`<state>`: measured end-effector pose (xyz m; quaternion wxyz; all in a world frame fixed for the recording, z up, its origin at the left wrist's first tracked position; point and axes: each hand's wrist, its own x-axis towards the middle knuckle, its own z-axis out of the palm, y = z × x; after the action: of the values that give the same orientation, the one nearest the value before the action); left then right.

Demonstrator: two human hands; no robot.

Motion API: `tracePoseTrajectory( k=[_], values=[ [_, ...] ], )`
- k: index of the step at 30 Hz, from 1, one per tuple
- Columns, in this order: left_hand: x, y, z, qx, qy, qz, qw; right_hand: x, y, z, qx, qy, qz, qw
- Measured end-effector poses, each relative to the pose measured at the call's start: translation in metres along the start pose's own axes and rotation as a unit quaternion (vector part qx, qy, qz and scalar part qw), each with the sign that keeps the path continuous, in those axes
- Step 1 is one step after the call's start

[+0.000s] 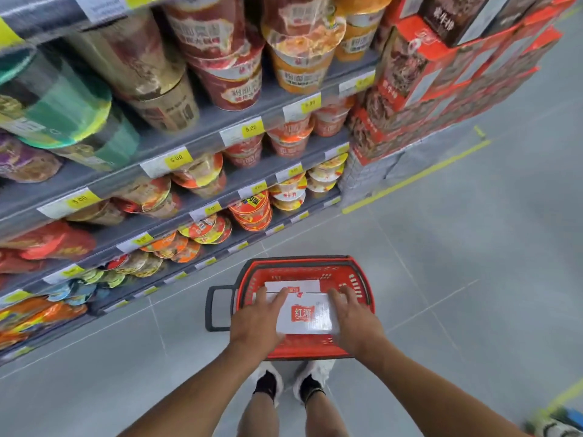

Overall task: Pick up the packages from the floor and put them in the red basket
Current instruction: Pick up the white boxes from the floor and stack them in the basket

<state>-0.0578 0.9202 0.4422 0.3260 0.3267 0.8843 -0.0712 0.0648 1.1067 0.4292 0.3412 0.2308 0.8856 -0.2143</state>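
From the head camera, looking down an aisle, a person stands on a smooth grey tiled floor (441,247) with a red basket (362,279) set on it just ahead of their white shoes (312,376). The basket is hard plastic with slotted walls, a rounded rim and a dark loop handle (212,309) sticking out on its left side.

Both hands are over the basket, holding one package (307,313) between them. It is a flat white rectangular box, glossy, with a red logo on top. The left hand (257,321) is clamped on its left end, fingers laid over the top; the right hand (355,320) grips the right end the same way. The box sits level, at about the height of the basket rim; whether it touches anything below I cannot tell. Under it, inside the basket toward the far wall, lies a second white package (293,284) of the same kind.

Along the left runs a grey metal shelving unit (202,138), its edges carrying white and yellow price tags (176,158), and its tiers packed with round paper and plastic noodle bowls (239,89). Farther on rises a stack of red and brown cardboard cartons (419,74), with a yellow tape line (419,175) on the floor by its base.

The floor to the right of the basket lies open; the shelf base runs close along the basket's left side.
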Motion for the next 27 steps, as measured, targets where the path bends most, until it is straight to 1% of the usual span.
tracePoseTrajectory(
  k=[5, 11, 16, 27],
  values=[
    [0.047, -0.002, 0.020, 0.019, -0.014, 0.001, 1.000, 0.052, 0.011, 0.015, 0.003, 0.010, 0.008, 1.000],
    [0.096, -0.006, 0.061, 0.014, -0.020, -0.012, 1.000, 0.107, 0.029, 0.053, 0.006, 0.016, 0.019, 1.000],
    [0.141, -0.016, 0.097, 0.014, -0.003, -0.001, 1.000, 0.152, 0.039, 0.082, 0.020, 0.015, 0.024, 0.999],
    [0.209, -0.036, 0.173, 0.001, -0.015, -0.006, 1.000, 0.235, 0.051, 0.141, -0.009, -0.020, 0.025, 0.999]
  ],
)
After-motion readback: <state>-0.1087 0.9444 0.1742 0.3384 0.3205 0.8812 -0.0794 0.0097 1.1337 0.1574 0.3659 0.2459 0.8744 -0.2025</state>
